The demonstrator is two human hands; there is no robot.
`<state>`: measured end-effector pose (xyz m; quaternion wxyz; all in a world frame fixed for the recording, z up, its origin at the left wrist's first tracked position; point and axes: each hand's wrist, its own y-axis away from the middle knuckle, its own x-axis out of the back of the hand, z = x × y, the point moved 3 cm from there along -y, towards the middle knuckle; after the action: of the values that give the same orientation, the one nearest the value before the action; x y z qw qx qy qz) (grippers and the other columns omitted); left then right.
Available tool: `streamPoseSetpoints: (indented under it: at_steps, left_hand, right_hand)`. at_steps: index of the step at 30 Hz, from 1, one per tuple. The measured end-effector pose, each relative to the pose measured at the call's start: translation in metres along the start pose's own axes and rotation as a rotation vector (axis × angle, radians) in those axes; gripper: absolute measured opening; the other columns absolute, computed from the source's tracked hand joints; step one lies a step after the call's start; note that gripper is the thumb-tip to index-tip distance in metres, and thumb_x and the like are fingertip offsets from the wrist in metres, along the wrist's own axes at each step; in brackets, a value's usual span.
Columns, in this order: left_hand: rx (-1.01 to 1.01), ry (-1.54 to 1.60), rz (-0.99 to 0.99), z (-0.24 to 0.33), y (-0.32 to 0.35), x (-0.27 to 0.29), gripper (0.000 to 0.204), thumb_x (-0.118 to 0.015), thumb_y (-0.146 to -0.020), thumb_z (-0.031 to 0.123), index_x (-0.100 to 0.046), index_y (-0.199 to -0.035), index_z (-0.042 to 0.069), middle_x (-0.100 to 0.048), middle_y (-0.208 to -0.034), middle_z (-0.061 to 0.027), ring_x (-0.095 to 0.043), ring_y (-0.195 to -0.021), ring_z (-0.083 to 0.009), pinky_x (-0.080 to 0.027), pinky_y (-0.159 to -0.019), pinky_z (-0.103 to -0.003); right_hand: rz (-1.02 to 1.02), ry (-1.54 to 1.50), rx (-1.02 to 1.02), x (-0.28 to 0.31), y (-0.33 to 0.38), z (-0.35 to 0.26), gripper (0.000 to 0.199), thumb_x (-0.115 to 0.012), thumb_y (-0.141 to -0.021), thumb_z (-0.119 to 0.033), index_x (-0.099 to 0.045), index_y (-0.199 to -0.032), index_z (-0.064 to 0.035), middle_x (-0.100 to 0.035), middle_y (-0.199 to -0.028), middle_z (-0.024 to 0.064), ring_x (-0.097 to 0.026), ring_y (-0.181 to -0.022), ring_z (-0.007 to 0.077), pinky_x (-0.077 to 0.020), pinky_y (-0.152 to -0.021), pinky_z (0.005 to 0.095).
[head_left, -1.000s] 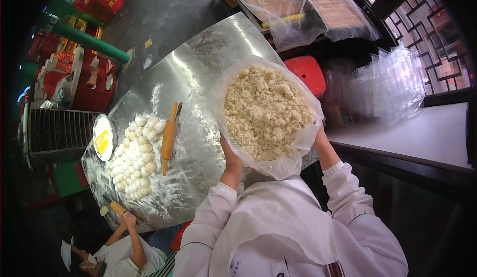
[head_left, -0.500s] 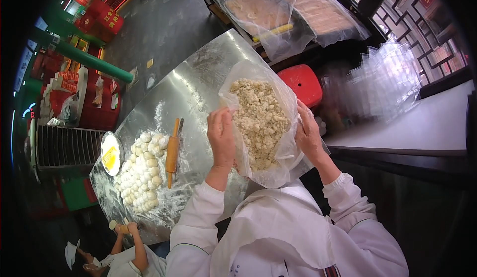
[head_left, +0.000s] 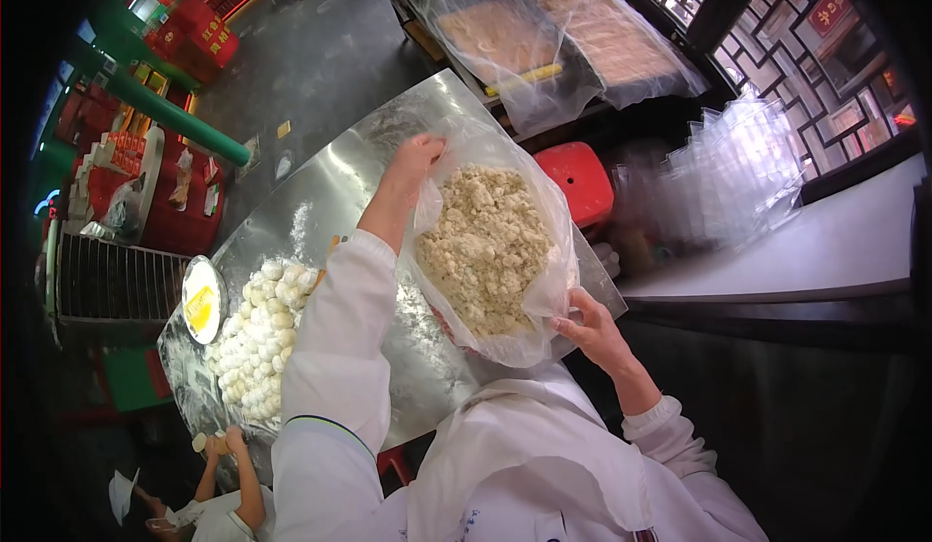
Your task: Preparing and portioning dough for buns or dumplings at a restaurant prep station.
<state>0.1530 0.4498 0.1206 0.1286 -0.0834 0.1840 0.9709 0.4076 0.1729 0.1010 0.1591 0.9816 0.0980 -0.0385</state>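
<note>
A translucent plastic bag (head_left: 473, 146) lies spread on the metal table, filled with a pale, crumbly mixture (head_left: 490, 241). My left hand (head_left: 416, 161) reaches across to the bag's far left rim, its fingers closed on the film. At the near right rim, my right hand (head_left: 594, 331) pinches the plastic between thumb and fingers. To the left sits a heap of floured dough balls (head_left: 254, 333). My left sleeve hides most of a wooden rolling pin (head_left: 337, 242) beside them.
An oval plate (head_left: 203, 299) with something yellow stands at the table's left edge. A co-worker (head_left: 218, 503) holds a small pale piece at lower left. Beyond the right side is a red stool (head_left: 575, 183). Plastic-covered trays (head_left: 505, 42) stand at the back.
My left hand has moved from the bag's left side to its far left rim. My right hand has come nearer along the right rim. The bag lies more widely open.
</note>
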Motion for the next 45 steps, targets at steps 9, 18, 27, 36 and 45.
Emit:
streamPoseSetpoints:
  at_steps: [9, 18, 27, 36, 45]
  left_hand:
    - [-0.304, 0.048, -0.101, 0.091, 0.111, 0.002, 0.020, -0.054, -0.084, 0.015, -0.058, -0.069, 0.003, -0.062, -0.071, -0.0087, -0.058, -0.064, -0.0182, -0.049, -0.069, -0.032]
    - [-0.175, -0.127, -0.028, 0.059, 0.308, 0.042, 0.022, -0.055, -0.088, 0.019, -0.053, -0.071, 0.004, -0.054, -0.069, -0.0043, -0.048, -0.059, -0.0114, -0.037, -0.055, -0.024]
    - [-0.321, -0.099, -0.012, 0.058, 0.338, 0.007, 0.013, -0.059, -0.091, 0.011, -0.061, -0.093, -0.003, -0.061, -0.086, -0.0053, -0.058, -0.071, -0.0129, -0.049, -0.072, -0.023]
    - [-0.461, -0.548, 0.075, 0.023, 0.298, -0.030, 0.019, -0.064, -0.082, 0.008, -0.057, -0.098, 0.000, -0.060, -0.079, -0.0082, -0.059, -0.076, -0.0163, -0.047, -0.069, -0.033]
    - [-0.824, -1.247, 0.169, 0.042, 0.315, -0.047, 0.014, -0.066, -0.086, 0.016, -0.061, -0.089, 0.003, -0.058, -0.077, -0.0092, -0.061, -0.073, -0.0243, -0.049, -0.073, -0.036]
  right_hand:
    - [0.053, -0.539, 0.166, 0.011, 0.052, -0.104, 0.020, -0.052, -0.097, -0.016, -0.050, -0.110, -0.0012, -0.057, -0.071, 0.0040, -0.057, -0.063, 0.0121, -0.0536, -0.068, 0.0313]
    - [0.042, -0.169, 0.296, -0.065, 0.030, -0.202, 0.018, -0.049, -0.091, -0.002, -0.055, -0.108, -0.0012, -0.059, -0.070, 0.0048, -0.051, -0.056, 0.0088, -0.0529, -0.061, 0.0285]
    - [-0.197, 0.314, 0.423, -0.146, 0.006, -0.209, 0.011, -0.051, -0.094, -0.002, -0.058, -0.102, -0.0003, -0.063, -0.073, 0.0069, -0.061, -0.062, 0.0126, -0.0530, -0.061, 0.0261]
    - [-0.152, 0.864, 0.794, -0.161, 0.024, -0.179, 0.033, -0.062, -0.089, -0.011, -0.053, -0.120, -0.0045, -0.065, -0.109, 0.0147, -0.065, -0.096, 0.0300, -0.0513, -0.080, 0.0380]
    - [-0.046, 0.704, 0.493, -0.136, -0.056, -0.064, 0.047, -0.062, -0.089, -0.011, -0.041, -0.130, -0.0060, -0.061, -0.112, 0.0183, -0.061, -0.104, 0.0326, -0.0474, -0.083, 0.0423]
